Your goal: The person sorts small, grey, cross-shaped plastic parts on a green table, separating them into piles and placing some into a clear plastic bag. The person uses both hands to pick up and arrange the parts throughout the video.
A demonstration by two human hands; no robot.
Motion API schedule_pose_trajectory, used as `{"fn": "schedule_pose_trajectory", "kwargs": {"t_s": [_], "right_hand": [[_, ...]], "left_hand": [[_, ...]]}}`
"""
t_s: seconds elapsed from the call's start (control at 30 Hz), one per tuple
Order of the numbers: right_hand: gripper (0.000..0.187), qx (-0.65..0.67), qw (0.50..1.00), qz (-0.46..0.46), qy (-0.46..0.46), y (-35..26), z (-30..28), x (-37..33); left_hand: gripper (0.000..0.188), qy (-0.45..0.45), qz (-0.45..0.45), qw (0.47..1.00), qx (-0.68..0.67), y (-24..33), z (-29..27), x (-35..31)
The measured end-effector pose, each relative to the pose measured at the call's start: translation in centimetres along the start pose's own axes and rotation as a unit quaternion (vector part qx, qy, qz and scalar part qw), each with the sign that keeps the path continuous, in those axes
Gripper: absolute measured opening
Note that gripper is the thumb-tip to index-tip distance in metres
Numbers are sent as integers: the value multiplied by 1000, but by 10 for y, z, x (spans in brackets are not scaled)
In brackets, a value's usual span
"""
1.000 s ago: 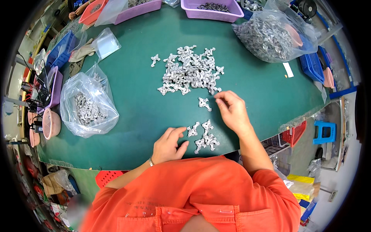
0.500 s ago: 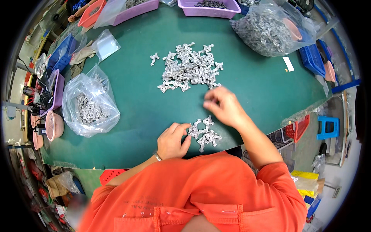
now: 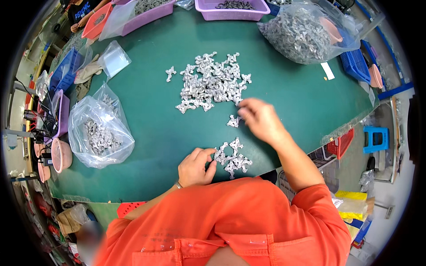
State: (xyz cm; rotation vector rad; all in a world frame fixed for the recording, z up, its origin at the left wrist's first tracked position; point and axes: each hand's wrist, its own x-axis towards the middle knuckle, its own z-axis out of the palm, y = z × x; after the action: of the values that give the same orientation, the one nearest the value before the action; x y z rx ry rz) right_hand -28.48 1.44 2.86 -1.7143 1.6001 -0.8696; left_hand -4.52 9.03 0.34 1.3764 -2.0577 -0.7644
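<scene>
My left hand (image 3: 195,167) rests near the table's front edge, its forefinger stretched to a small cluster of silver-grey three-armed metal parts (image 3: 233,159). Its thumb stands apart from the forefinger, and the fingertip touches or nearly touches the cluster's left side. Farther forward, my right hand (image 3: 265,122) reaches in from the right; its slightly blurred thumb and forefinger look apart. Those fingertips are by the lower right edge of a larger pile of the same parts (image 3: 213,84). Close beside the right thumb lies a separate metal part (image 3: 233,121). Another lone part (image 3: 170,73) sits left of the pile.
An opened clear bag of parts (image 3: 101,137) stands on the green table (image 3: 151,146) at left. A bulging bag (image 3: 301,35) occupies the back right, beside a blue basket (image 3: 355,67). Purple trays (image 3: 230,14) line the far edge. Another person's hand (image 3: 74,27) shows at far left.
A single part now lies apart between the pile and the near cluster. My right hand has shifted slightly, still near the pile's edge; the left stays by the cluster. The whole view has shifted slightly.
</scene>
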Motion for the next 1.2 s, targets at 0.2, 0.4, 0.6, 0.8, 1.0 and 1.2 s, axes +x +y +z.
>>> {"fn": "schedule_pose_trajectory", "kwargs": {"t_s": [0.2,0.4,0.6,0.8,1.0,1.2], "right_hand": [[12,-33,999,-12,41,10,-14,-2],[22,-121,985,-116,-32,-5,6,-14],[15,-46,996,-6,72,12,-10,-13],[18,-32,998,-57,2,-2,15,-29],[14,169,970,15,-174,-4,-1,-27],[22,-174,976,-88,97,18,5,17]], "left_hand": [[29,-1,-3,1000,3,-1,1,1],[30,6,0,1000,2,-2,1,1],[31,33,32,999,-11,-2,4,3],[30,12,8,1000,-10,1,0,2],[29,5,-2,1000,-5,2,-1,2],[29,5,3,1000,-11,4,-3,3]]}}
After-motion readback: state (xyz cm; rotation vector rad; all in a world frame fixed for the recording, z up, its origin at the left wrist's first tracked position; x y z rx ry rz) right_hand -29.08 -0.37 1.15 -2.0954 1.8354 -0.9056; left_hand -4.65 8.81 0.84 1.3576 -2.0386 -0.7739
